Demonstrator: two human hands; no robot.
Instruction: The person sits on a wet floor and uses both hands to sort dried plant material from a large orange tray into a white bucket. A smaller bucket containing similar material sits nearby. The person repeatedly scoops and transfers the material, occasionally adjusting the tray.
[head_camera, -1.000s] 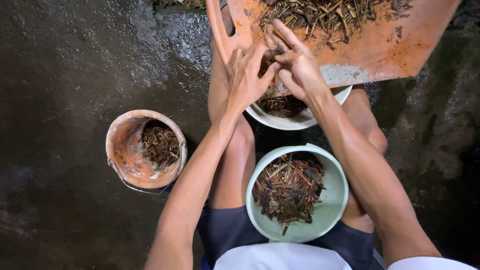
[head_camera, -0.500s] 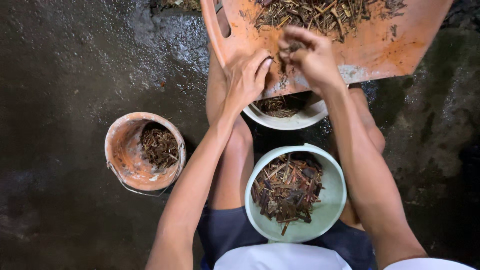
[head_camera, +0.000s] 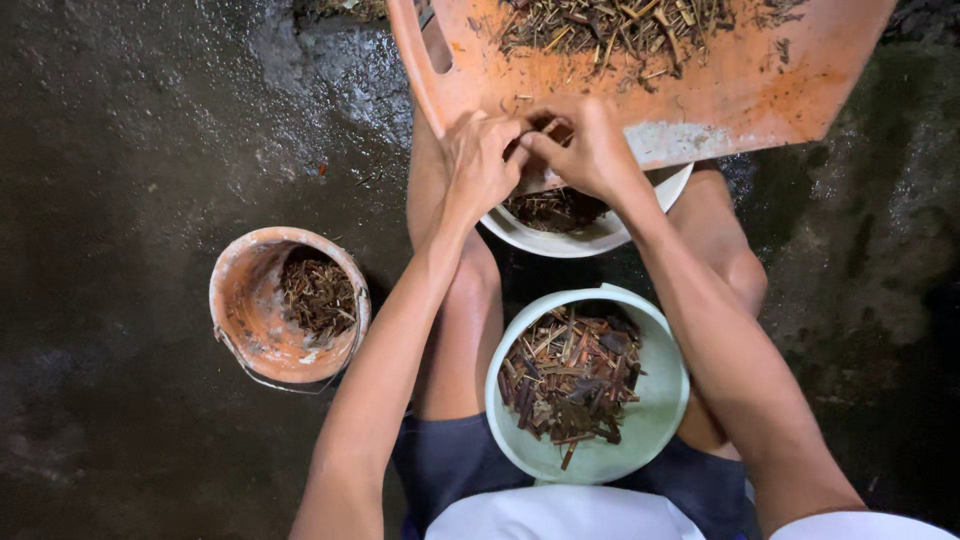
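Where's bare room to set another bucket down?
Bare floor lies left of the orange board and above the orange bucket. It is crowded between the legs: white bowl, pale green bowl, both hands.

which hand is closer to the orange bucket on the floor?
Left. The left hand is above and right of the round orange plastic bucket; the right hand is farther right.

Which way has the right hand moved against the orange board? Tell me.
Yes. The right hand has come down the orange board toward its near edge, beside the left hand.

Orange board (head_camera: 720, 90), pale green bowl (head_camera: 655, 420), white bowl (head_camera: 590, 238), brown sticks (head_camera: 570, 375)
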